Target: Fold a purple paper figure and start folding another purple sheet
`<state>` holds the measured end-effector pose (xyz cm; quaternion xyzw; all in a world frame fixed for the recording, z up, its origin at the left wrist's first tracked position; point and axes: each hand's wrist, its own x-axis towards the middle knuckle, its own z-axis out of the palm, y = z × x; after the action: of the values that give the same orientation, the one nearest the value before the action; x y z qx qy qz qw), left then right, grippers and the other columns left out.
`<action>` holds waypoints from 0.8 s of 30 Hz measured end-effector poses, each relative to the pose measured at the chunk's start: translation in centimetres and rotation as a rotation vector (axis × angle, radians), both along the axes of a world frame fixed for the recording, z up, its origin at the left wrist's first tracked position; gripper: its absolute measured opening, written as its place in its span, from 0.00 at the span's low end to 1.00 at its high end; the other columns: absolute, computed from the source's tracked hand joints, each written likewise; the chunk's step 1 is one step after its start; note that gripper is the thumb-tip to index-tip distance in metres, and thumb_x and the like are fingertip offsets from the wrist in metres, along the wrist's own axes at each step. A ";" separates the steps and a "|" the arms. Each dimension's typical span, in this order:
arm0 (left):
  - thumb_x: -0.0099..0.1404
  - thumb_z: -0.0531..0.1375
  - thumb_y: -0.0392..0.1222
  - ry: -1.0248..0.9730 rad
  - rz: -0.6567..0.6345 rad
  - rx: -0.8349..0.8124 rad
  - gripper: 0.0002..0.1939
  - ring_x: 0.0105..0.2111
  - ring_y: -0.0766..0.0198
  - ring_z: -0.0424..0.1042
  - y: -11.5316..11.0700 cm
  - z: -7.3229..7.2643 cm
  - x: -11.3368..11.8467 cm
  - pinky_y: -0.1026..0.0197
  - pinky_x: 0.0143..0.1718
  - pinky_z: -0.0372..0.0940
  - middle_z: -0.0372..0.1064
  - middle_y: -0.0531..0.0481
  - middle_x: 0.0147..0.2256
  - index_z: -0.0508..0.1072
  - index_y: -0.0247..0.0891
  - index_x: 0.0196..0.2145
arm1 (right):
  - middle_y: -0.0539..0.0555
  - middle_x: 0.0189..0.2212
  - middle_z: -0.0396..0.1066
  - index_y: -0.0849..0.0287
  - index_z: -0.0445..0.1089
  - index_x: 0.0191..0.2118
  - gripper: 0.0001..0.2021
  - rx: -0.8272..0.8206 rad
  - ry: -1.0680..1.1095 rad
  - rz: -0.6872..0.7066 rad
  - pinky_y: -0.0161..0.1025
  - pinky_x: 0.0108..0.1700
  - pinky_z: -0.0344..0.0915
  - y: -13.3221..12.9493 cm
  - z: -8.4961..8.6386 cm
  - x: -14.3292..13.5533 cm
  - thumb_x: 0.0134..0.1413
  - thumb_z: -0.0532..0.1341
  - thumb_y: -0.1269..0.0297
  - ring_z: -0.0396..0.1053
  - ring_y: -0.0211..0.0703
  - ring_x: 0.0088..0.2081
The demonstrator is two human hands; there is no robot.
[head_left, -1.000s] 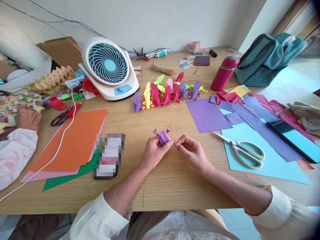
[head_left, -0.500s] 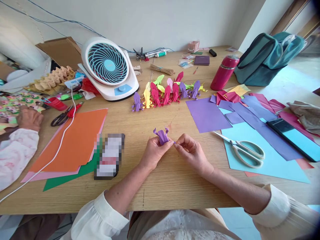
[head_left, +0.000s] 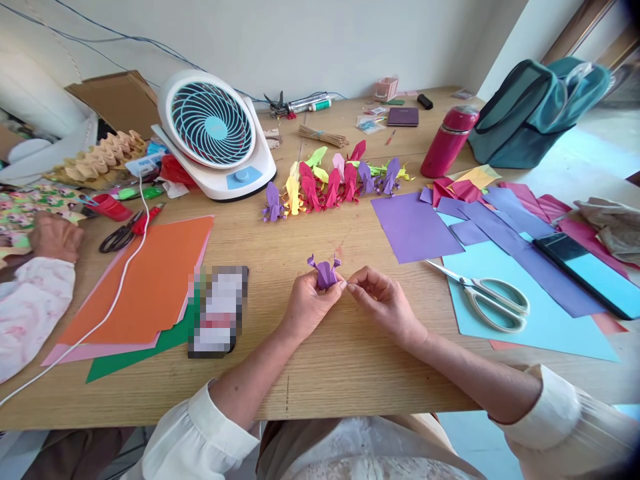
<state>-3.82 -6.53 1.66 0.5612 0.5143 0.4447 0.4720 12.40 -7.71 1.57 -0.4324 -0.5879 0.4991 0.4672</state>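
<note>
A small purple origami frog [head_left: 327,274] is pinched in my left hand [head_left: 311,303], its two curled legs pointing up and away from me. Close by on the right, my right hand [head_left: 383,303] is closed, thumb and forefinger pressed together at a thin leg end of the same frog. The fingertips nearly touch my left thumb and mostly hide that end. Both hands are just above the wooden table [head_left: 320,360]. Beyond them stands a row of finished paper frogs in purple, yellow, red, pink and green, including a purple one [head_left: 273,202] at its left end.
Scissors [head_left: 493,303] lie on light blue paper [head_left: 545,337] at right, near purple sheets [head_left: 417,227] and a phone [head_left: 590,273]. A red flask [head_left: 449,143] stands behind. Orange paper [head_left: 145,280], a blurred phone [head_left: 219,312], a fan [head_left: 215,133] and another person's hand [head_left: 56,237] are leftward.
The frog has tilted in my left hand, so its body looks shorter and its curled legs spread wider. My right hand stays pinched at its side. The view has shifted slightly.
</note>
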 end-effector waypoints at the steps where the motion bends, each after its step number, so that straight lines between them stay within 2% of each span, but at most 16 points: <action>1: 0.58 0.64 0.43 -0.011 -0.010 -0.012 0.07 0.28 0.66 0.66 0.0 0.0 0.0 0.64 0.33 0.61 0.69 0.53 0.27 0.75 0.36 0.29 | 0.50 0.28 0.67 0.56 0.68 0.31 0.10 0.039 -0.038 -0.006 0.38 0.34 0.61 0.0 0.1 0.1 0.59 0.63 0.56 0.64 0.40 0.31; 6: 0.59 0.64 0.45 -0.089 -0.074 -0.070 0.10 0.28 0.68 0.63 -0.1 0.3 -0.1 0.65 0.34 0.59 0.65 0.55 0.25 0.72 0.36 0.28 | 0.49 0.27 0.61 0.56 0.63 0.29 0.09 0.295 -0.198 -0.002 0.38 0.35 0.60 0.1 0.7 0.4 0.61 0.58 0.66 0.62 0.39 0.31; 10: 0.59 0.65 0.46 -0.173 -0.171 -0.145 0.11 0.32 0.66 0.65 0.0 0.9 -0.4 0.64 0.39 0.59 0.67 0.54 0.28 0.73 0.35 0.30 | 0.50 0.29 0.60 0.55 0.62 0.29 0.08 0.376 -0.223 0.047 0.39 0.35 0.59 0.3 0.9 0.6 0.60 0.56 0.70 0.61 0.39 0.31; 13: 0.59 0.65 0.46 -0.172 -0.169 -0.141 0.11 0.32 0.67 0.64 0.1 1.2 -0.5 0.64 0.40 0.58 0.66 0.54 0.28 0.73 0.35 0.30 | 0.50 0.29 0.60 0.55 0.63 0.30 0.07 0.334 -0.202 0.061 0.39 0.35 0.60 0.5 0.8 0.6 0.61 0.57 0.68 0.61 0.39 0.31; 18: 0.60 0.65 0.46 -0.141 -0.134 -0.120 0.11 0.31 0.67 0.63 0.1 1.2 -0.4 0.64 0.39 0.57 0.66 0.54 0.28 0.72 0.35 0.29 | 0.50 0.30 0.65 0.56 0.66 0.34 0.06 0.103 -0.111 0.026 0.37 0.32 0.60 0.5 0.0 0.5 0.61 0.60 0.62 0.63 0.38 0.31; 24: 0.60 0.64 0.47 -0.119 -0.129 -0.104 0.11 0.30 0.67 0.63 0.0 1.3 -0.3 0.64 0.37 0.57 0.65 0.54 0.27 0.72 0.35 0.29 | 0.49 0.29 0.64 0.57 0.66 0.34 0.10 0.025 0.034 0.056 0.36 0.31 0.58 0.5 -0.7 0.4 0.59 0.63 0.57 0.62 0.37 0.29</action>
<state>-4.13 -6.53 3.00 0.5407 0.4705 0.4185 0.5578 12.76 -7.17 0.87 -0.4015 -0.5980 0.5120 0.4681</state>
